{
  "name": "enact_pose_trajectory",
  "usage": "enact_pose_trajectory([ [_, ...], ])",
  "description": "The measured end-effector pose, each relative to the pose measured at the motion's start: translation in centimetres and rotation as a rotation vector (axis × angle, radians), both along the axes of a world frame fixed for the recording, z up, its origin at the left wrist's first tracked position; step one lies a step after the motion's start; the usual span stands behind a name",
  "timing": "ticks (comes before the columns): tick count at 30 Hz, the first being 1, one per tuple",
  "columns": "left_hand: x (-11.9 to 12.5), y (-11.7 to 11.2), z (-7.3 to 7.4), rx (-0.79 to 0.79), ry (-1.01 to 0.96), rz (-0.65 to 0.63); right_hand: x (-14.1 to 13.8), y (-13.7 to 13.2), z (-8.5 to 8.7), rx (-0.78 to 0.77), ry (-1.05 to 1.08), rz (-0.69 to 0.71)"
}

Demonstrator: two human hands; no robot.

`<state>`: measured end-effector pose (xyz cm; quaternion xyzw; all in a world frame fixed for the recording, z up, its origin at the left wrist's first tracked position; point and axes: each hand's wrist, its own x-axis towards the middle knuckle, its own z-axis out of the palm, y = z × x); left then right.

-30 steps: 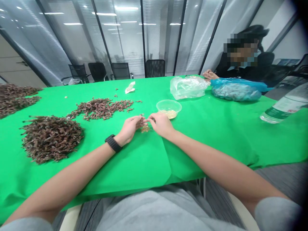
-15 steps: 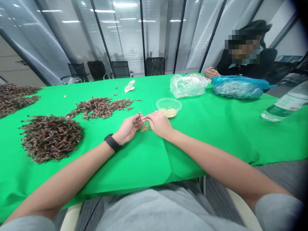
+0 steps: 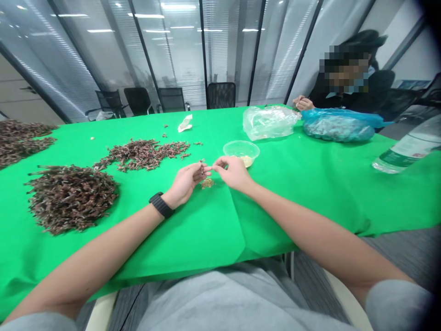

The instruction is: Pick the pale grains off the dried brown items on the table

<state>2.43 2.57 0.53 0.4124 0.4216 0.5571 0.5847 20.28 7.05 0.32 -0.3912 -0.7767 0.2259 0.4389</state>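
Here, a golden heap point(image 3: 207, 183) lies between left hand point(image 3: 184, 181) and right hand point(image 3: 232, 174).

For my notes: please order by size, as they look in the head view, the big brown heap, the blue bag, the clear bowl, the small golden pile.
Brown heap, then blue bag, though nearness may favour the heap; then clear bowl; smallest, golden pile.
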Motion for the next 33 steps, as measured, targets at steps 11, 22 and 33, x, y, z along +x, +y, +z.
enact_pose_trajectory([
  [11, 0.1, 0.6, -0.6, 0.194, 0.243, -0.012, 0.0, -0.3, 0.5, -0.038, 0.062, 0.050],
  [22, 0.6, -0.2, -1.2, 0.380, 0.498, -0.106, -0.4, -1.3, 0.6, 0.018, 0.062, 0.079],
  [33, 1.1, -0.4, -1.1, 0.330, 0.306, -0.161, -0.4, -1.1, 0.4, 0.039, 0.053, 0.066],
])
